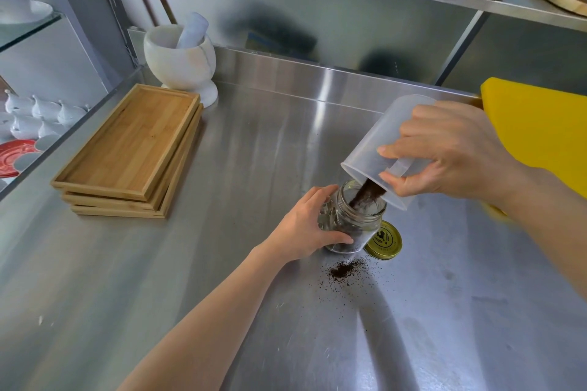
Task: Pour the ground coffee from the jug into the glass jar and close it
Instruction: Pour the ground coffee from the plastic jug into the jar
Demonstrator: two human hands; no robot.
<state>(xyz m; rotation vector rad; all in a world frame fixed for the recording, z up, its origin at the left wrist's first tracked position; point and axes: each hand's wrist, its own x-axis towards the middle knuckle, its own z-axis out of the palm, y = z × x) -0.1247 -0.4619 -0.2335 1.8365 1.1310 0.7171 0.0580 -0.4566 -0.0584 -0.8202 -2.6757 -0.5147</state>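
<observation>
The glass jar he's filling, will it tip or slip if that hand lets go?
The glass jar looks slightly tilted in the left hand, so it may rock or tip once released. Its smooth glass on the polished steel counter would probably slide easily if nudged. Being only partly filled, it likely remains fairly light, and fragile if knocked over.

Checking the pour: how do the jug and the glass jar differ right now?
The jug is frosted plastic, tipped steeply in the right hand; the glass jar is clear, nearly upright on the counter in the left hand. The jug is larger. Both are open, with coffee passing between them.
</observation>
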